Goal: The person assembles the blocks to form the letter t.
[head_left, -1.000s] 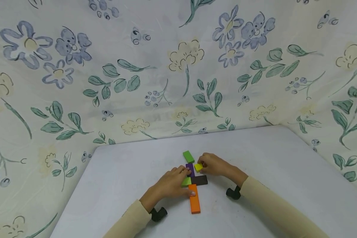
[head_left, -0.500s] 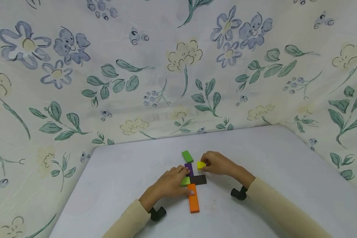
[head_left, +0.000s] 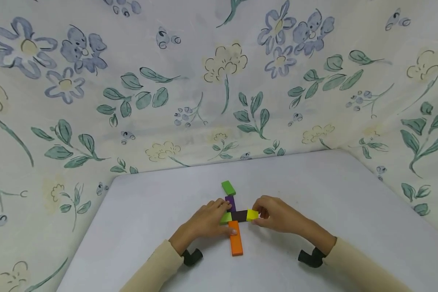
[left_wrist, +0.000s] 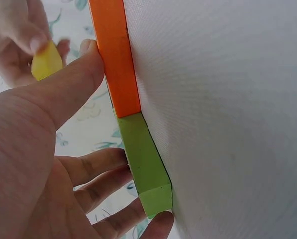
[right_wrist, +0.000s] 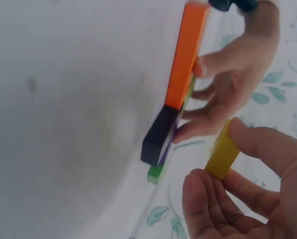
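Observation:
My right hand [head_left: 279,215] pinches a small yellow block [head_left: 252,215] between thumb and fingers. From the head view the block overlaps the right end of a dark block [head_left: 239,216]; in the right wrist view, the yellow block [right_wrist: 223,155] is raised apart from it. Loosely spread, my left hand [head_left: 204,221] rests over the left side of the arrangement. Its thumb touches an orange block [left_wrist: 117,59], and its fingertips lie at a purple block [head_left: 230,198] and a light green block [left_wrist: 143,149].
Beyond the purple block lies a green block [head_left: 228,187], set at a slant. All the blocks lie on a white table [head_left: 149,194]. Floral cloth [head_left: 190,101] hangs behind and along the sides. A black wrist device [head_left: 311,258] sits below each forearm.
My right hand has carried the yellow block from beside the purple block toward me and slightly right, to the dark block's right end. My left hand has stayed in place on the blocks.

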`<control>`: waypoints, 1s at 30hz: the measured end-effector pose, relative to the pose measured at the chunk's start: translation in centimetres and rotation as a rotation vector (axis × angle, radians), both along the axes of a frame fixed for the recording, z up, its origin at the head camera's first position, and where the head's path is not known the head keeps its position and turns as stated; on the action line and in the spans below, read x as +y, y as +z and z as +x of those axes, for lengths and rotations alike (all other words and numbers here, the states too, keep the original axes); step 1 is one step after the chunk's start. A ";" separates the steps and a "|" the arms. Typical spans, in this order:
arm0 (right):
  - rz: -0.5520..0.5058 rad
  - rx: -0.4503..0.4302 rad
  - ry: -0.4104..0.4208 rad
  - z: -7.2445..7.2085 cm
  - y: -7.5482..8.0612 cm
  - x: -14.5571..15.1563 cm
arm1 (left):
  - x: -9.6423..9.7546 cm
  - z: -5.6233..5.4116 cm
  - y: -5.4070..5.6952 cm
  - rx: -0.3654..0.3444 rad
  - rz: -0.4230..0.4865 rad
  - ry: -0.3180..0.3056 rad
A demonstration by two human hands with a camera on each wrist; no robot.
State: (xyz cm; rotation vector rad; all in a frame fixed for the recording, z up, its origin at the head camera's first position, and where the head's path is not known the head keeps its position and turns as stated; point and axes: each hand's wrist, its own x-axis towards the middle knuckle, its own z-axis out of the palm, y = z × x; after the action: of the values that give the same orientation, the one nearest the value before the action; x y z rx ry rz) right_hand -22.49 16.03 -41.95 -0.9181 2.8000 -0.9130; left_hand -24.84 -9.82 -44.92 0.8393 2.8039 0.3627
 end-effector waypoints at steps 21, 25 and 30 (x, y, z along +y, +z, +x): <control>0.008 -0.084 0.125 7.1 -1.5 -1.1 | 0.0 -0.3 0.2 0.008 0.012 -0.013; 0.030 -0.048 0.126 7.3 -2.3 -1.3 | -0.1 -0.3 0.1 0.008 0.008 -0.012; 0.072 -0.022 0.125 7.5 -2.9 -1.7 | -0.1 -0.1 0.2 -0.012 0.023 -0.004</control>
State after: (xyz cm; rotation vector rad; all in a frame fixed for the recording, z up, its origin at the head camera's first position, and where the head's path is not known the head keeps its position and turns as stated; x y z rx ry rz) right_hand -14.98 14.31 -44.89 -1.0522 2.7018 -0.7958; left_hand -24.97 -9.94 -44.77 0.8448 2.7915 0.3986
